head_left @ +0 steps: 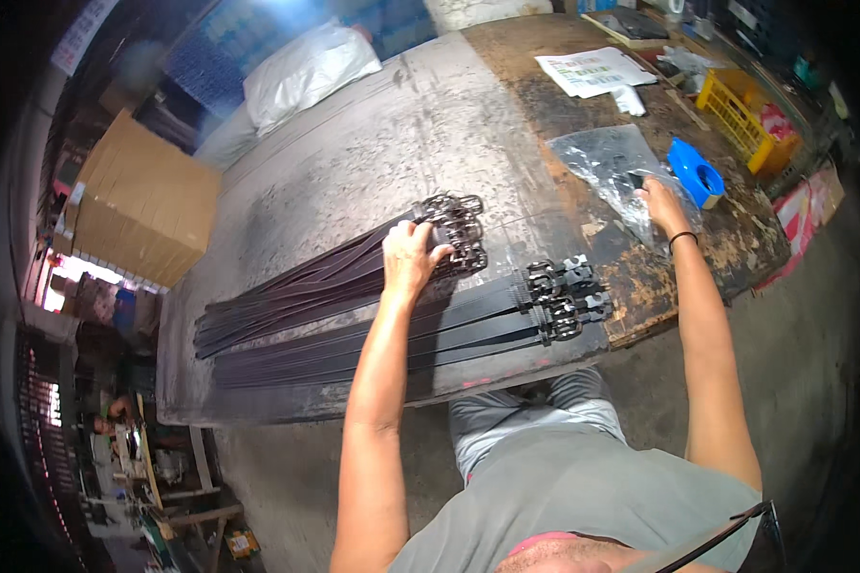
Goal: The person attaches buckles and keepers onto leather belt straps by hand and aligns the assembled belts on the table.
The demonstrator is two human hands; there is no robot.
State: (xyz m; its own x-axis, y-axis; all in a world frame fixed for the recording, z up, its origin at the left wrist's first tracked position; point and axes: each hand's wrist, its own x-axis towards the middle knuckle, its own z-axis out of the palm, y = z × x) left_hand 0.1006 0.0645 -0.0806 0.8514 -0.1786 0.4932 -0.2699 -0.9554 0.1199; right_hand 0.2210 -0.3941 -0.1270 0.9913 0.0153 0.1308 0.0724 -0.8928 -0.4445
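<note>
Two bundles of dark belts with metal buckles lie side by side across the worktable. My left hand (411,255) is closed over the buckle end of the farther, brownish bundle of belts (325,265), thumb and fingers curled on the straps. Nearer to me, the grey-black bundle of belts (382,346) lies untouched, its shiny buckles (564,298) toward the right. Over at the right, my right hand (663,205) is at a clear plastic bag (602,158), its fingers bent together by a small dark piece I cannot make out. Just beyond this hand sits a blue tape dispenser (696,174).
A cardboard box (143,201) stands at the left edge and a white sack (311,74) at the back. Printed sheets (594,72) and a yellow basket (736,116) occupy the far right. The worktable (420,124) has a worn wooden right part.
</note>
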